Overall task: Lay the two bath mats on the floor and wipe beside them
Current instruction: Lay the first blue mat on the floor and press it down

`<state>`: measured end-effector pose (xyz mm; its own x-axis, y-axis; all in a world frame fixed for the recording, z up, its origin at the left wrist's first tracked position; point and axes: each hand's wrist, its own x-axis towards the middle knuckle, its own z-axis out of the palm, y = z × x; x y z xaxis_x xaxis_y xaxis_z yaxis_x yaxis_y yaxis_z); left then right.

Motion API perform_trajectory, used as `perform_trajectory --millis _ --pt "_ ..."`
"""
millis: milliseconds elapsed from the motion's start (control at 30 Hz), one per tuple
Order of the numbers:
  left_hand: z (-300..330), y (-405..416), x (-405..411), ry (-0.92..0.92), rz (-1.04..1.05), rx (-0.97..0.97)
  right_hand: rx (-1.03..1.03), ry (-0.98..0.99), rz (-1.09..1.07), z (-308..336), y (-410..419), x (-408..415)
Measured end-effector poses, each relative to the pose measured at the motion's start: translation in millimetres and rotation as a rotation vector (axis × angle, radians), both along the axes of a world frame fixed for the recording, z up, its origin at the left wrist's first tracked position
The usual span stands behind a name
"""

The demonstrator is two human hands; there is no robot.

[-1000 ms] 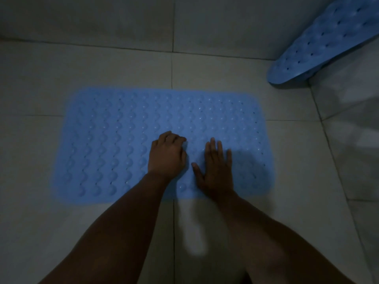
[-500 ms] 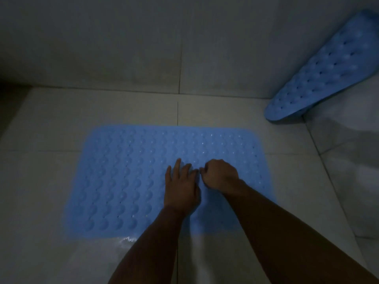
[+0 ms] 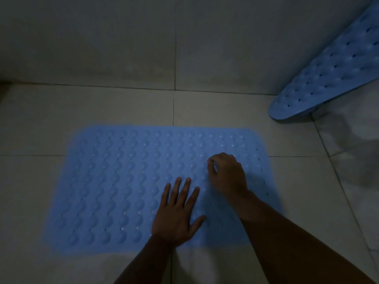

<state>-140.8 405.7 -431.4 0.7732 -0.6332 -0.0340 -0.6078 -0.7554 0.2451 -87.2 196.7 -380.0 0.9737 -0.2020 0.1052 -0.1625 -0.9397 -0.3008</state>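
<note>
Now the first bath mat (image 3: pixel 123 185) lies flat on the tiled floor (image 3: pixel 41 119). The left hand (image 3: pixel 176 216) presses it with straight fingers; the right hand (image 3: pixel 227 175) rests on it curled, holding nothing visible. The second mat (image 3: pixel 328 78) leans in the corner, and may slide down if bumped.

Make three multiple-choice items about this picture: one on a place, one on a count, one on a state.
1. Where is the second mat?
A. Leaning in the far right corner
B. Under the flat mat
C. In the left hand

2. How many mats show?
A. One
B. Two
C. Three

3. How does the left hand lie?
A. Fist
B. Flat, fingers spread
C. Lifted off

Answers: 1 A, it stands tilted by the wall. 2 B, the flat mat plus the leaning one. 3 B, the palm rests on the flat mat; the right hand is curled.
</note>
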Motion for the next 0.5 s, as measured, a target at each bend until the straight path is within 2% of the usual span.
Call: perform_trajectory --millis 133,200,267,367,500 --pt "4 -7 19 0.061 0.005 0.035 0.004 0.032 0.025 5 1 10" --pt "18 -6 25 0.199 -0.033 0.050 -0.018 0.111 0.014 13 6 9" --pt "33 8 33 0.293 -0.047 -0.036 0.007 0.184 -0.004 20 17 -1" --pt "43 46 53 0.149 0.027 -0.138 0.042 0.229 0.011 26 50 -15" --pt "44 86 62 0.097 0.152 -0.081 0.028 0.180 0.193 1 113 -41"
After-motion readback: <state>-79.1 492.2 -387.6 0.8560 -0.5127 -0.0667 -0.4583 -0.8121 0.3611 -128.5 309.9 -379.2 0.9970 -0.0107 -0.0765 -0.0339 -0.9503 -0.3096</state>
